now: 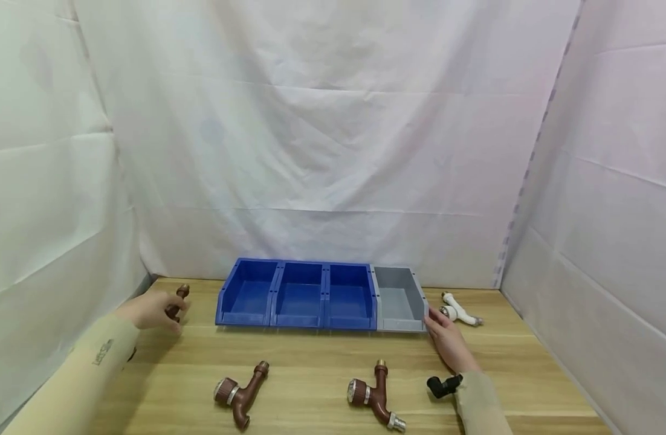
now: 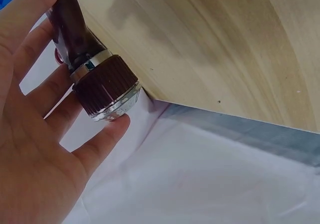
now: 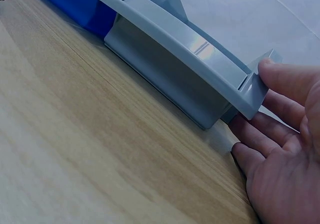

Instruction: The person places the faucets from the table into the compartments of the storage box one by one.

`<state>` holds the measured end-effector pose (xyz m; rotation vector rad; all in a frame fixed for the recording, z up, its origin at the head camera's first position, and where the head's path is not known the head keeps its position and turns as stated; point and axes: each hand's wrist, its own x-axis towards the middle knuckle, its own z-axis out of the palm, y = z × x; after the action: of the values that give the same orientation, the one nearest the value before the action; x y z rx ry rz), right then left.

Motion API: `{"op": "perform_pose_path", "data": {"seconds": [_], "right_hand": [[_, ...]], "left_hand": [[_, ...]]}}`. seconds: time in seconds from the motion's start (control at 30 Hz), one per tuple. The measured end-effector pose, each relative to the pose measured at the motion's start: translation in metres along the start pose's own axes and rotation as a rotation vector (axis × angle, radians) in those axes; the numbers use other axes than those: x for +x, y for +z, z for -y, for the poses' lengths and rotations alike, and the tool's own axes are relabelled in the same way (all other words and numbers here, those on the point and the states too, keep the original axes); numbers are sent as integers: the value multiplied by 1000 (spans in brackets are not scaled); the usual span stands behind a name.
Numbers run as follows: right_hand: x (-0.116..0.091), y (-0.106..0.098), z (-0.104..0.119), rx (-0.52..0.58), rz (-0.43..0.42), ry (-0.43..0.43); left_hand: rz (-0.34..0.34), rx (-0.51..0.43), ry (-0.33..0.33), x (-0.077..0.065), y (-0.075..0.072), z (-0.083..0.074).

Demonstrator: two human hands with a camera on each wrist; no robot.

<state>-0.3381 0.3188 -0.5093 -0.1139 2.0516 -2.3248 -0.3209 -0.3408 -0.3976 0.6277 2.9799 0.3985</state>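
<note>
Row of bins (image 1: 322,296), three blue and one grey, blocks mid-frame against the back curtain (image 1: 322,151). I see bare table (image 1: 311,347) in front of them, a clear lane across centre frame. Lower frame: two brown taps (image 1: 240,393) (image 1: 373,396) and a black fitting (image 1: 443,385) obstruct. White fitting (image 1: 458,310) sits right of the bins; side curtains close both edges.

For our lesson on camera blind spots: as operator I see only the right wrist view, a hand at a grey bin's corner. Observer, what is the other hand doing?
Observer: The left hand holds a brown faucet.
Operator: What stands beside the grey bin?
Observer: Three blue bins, in a row on its left.
Operator: Anything right of the right hand?
Observer: A white faucet lies there.
</note>
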Motion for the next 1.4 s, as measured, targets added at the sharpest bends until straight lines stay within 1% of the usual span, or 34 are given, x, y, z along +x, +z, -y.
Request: {"op": "perform_pose_path", "data": {"seconds": [0.1, 0.13, 0.23, 0.37, 0.47, 0.67, 0.97, 1.13, 1.23, 1.4], "right_hand": [[-1, -1, -3, -2, 6, 3], [-2, -2, -4, -4, 4, 3], [-5, -2, -5, 5, 0, 5], [-6, -2, -4, 5, -8, 0], [-4, -2, -3, 4, -11, 3], [-3, -1, 0, 5, -9, 6], [-4, -2, 2, 13, -8, 19], [-3, -1, 5, 14, 6, 19], [-3, 0, 6, 11, 12, 16], [-2, 1, 5, 25, 31, -2]], "left_hand": [[7, -3, -33, 0, 4, 1], [6, -7, -31, 1, 4, 0], [-10, 4, 7, 4, 1, -1], [-14, 7, 21, 5, -4, -4], [-10, -1, 1, 3, -6, -4], [2, -25, 10, 0, -6, -3], [5, -17, 16, 0, -9, -6], [12, -12, 7, 1, -10, -6], [18, -26, 1, 1, -10, -7], [33, -33, -10, 1, -8, -8]]}}
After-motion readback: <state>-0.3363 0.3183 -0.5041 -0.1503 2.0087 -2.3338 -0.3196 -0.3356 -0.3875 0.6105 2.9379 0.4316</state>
